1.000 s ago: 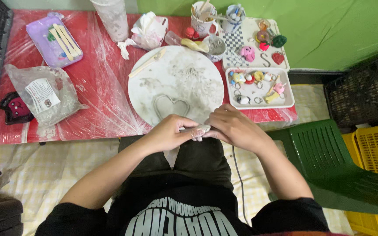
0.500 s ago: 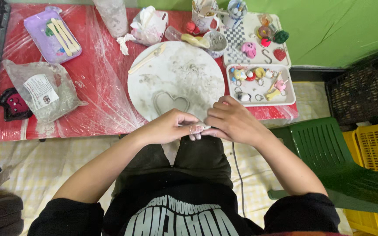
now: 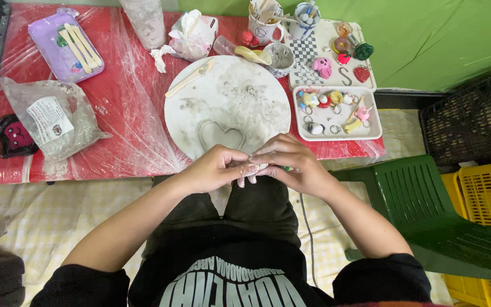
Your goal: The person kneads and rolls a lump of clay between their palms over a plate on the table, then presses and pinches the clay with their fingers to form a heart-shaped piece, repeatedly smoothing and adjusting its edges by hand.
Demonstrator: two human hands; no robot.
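My left hand (image 3: 218, 168) and my right hand (image 3: 287, 163) meet fingertip to fingertip just below the near rim of a round white board (image 3: 194, 108). Between the fingers sits a small pale lump of clay (image 3: 255, 168), mostly hidden; both hands pinch it. A heart-shaped metal cutter (image 3: 221, 136) lies on the board just above my hands. A wooden modelling stick (image 3: 190, 79) rests on the board's far left edge. The board is smeared with grey clay dust.
The low table (image 3: 126, 113) wears red cloth under clear plastic. On it: a purple tray with wooden sticks (image 3: 66, 47), a plastic bag of clay (image 3: 52, 119), a white tray of small coloured figures (image 3: 336, 111), cups with tools (image 3: 264, 23). A green plastic chair (image 3: 427, 210) and yellow crates (image 3: 487, 187) stand right.
My hands stay joined on the lump with only small finger shifts. The view has tilted slightly, so the table appears a bit lower in the picture.
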